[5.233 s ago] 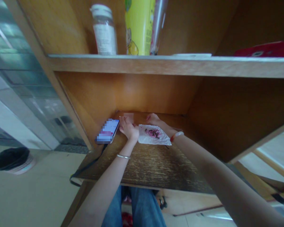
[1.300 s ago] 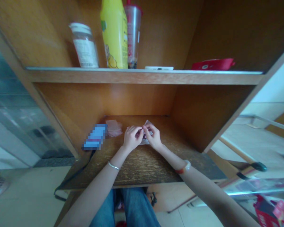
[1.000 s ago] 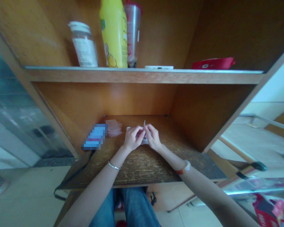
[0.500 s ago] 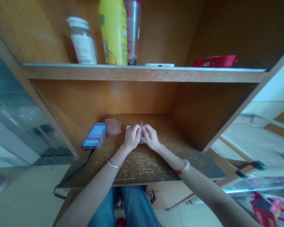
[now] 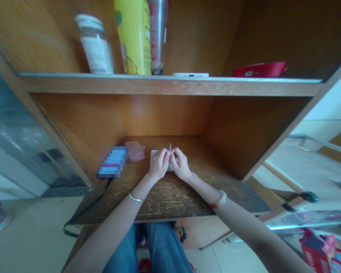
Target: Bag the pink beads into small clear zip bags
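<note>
Left hand and right hand met fingertip to fingertip, both pinched closed on a small clear bag above the surface.

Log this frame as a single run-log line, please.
left hand: pinching small clear bag | right hand: pinching same bag | beside: phone, pink sheets | surface: wooden desk

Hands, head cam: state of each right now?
Left hand: closed, pinching a small clear packet over the desk.
Right hand: closed, pinching the same packet from the other side.
</note>
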A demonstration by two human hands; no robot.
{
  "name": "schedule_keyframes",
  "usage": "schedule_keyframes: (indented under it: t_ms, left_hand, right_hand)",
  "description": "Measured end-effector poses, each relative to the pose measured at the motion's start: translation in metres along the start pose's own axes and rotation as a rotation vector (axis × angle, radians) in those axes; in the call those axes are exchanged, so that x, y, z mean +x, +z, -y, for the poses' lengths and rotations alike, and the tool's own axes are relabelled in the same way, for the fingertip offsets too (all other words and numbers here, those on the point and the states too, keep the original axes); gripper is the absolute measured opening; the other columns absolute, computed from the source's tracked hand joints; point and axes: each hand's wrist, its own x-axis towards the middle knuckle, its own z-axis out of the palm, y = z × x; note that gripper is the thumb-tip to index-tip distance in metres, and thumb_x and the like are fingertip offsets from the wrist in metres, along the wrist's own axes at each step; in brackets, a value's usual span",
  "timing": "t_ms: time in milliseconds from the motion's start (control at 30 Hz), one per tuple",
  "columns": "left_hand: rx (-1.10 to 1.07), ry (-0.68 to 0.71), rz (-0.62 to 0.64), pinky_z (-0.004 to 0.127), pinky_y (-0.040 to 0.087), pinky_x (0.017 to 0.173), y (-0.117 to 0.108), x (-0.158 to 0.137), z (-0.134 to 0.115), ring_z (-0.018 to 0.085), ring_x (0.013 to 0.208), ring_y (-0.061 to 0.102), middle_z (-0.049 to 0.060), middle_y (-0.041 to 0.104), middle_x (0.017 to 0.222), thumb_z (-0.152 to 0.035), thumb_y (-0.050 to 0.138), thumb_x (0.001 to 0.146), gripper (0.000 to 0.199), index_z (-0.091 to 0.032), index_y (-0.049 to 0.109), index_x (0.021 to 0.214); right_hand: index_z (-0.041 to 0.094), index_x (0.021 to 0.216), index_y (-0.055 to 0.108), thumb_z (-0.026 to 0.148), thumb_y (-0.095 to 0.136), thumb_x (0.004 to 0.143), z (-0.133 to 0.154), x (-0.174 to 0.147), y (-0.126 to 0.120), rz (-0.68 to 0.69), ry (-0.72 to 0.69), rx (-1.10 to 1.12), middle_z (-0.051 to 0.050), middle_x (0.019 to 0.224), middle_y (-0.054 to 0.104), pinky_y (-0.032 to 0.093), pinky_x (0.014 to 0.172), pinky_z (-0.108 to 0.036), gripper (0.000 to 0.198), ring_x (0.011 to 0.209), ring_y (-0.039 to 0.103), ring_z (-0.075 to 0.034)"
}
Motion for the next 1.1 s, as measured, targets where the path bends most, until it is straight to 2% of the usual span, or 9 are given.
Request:
schedule_keyframes:
  t_ms: [300, 467, 600, 700, 900, 1100]
  left_hand:
    - [-0.148, -0.132, -0.031, 0.023, 0.041, 0.061, -0.0038, 0.0001, -0.0031, 0.012, 0.062, 0.053, -0.002, 0.054, 0.066, -0.038, 0.036, 0.092, 0.024, -0.021, 0.046, 0.079]
    - [-0.098, -0.141, -0.056, 0.023, 0.041, 0.060, -0.0014, 0.0004, -0.0004, 0.012, 0.061, 0.052, -0.001, 0.053, 0.064, -0.036, 0.034, 0.093, 0.025, -0.021, 0.046, 0.077]
    - [-0.034, -0.154, -0.070, 0.023, 0.042, 0.060, 0.0022, -0.0007, 0.0013, 0.013, 0.062, 0.055, 0.000, 0.057, 0.068, -0.034, 0.032, 0.094, 0.024, -0.020, 0.048, 0.082]
    - [0.004, -0.133, -0.073, 0.023, 0.042, 0.059, 0.0035, -0.0009, 0.0014, 0.013, 0.063, 0.057, 0.001, 0.060, 0.070, -0.033, 0.033, 0.094, 0.023, -0.020, 0.049, 0.085]
    - [0.072, -0.052, -0.061, 0.024, 0.043, 0.061, 0.0039, -0.0006, 0.0045, 0.013, 0.065, 0.060, 0.002, 0.063, 0.073, -0.028, 0.033, 0.094, 0.020, -0.019, 0.050, 0.090]
    - [0.158, 0.060, 0.009, 0.025, 0.043, 0.062, 0.0035, -0.0002, 0.0041, 0.015, 0.065, 0.060, 0.003, 0.063, 0.072, -0.025, 0.032, 0.094, 0.019, -0.019, 0.049, 0.088]
  right_hand:
    - [0.020, 0.084, 0.048, 0.032, 0.041, 0.091, -0.0009, 0.0005, -0.0036, 0.100, -0.098, -0.160, 0.000, 0.072, 0.052, 0.037, 0.058, -0.024, 0.015, 0.061, 0.047, -0.012]
    - [0.020, 0.086, 0.048, 0.031, 0.041, 0.091, -0.0006, 0.0005, -0.0038, 0.118, -0.112, -0.162, 0.000, 0.073, 0.053, 0.037, 0.059, -0.025, 0.014, 0.062, 0.048, -0.012]
    - [0.021, 0.083, 0.048, 0.031, 0.042, 0.091, -0.0005, 0.0008, -0.0024, 0.067, -0.084, -0.112, 0.000, 0.072, 0.053, 0.038, 0.058, -0.024, 0.015, 0.061, 0.047, -0.012]
    - [0.021, 0.081, 0.048, 0.031, 0.043, 0.090, -0.0014, 0.0010, -0.0011, 0.036, -0.044, -0.062, 0.001, 0.070, 0.052, 0.038, 0.057, -0.024, 0.015, 0.060, 0.047, -0.011]
    - [0.021, 0.080, 0.047, 0.035, 0.039, 0.092, -0.0022, 0.0012, -0.0026, 0.062, 0.038, 0.011, 0.002, 0.067, 0.050, 0.038, 0.057, -0.024, 0.020, 0.059, 0.048, -0.011]
    - [0.021, 0.070, 0.043, 0.038, 0.039, 0.092, -0.0012, 0.0018, -0.0022, 0.016, 0.088, -0.033, 0.003, 0.061, 0.044, 0.035, 0.054, -0.023, 0.028, 0.055, 0.042, -0.011]
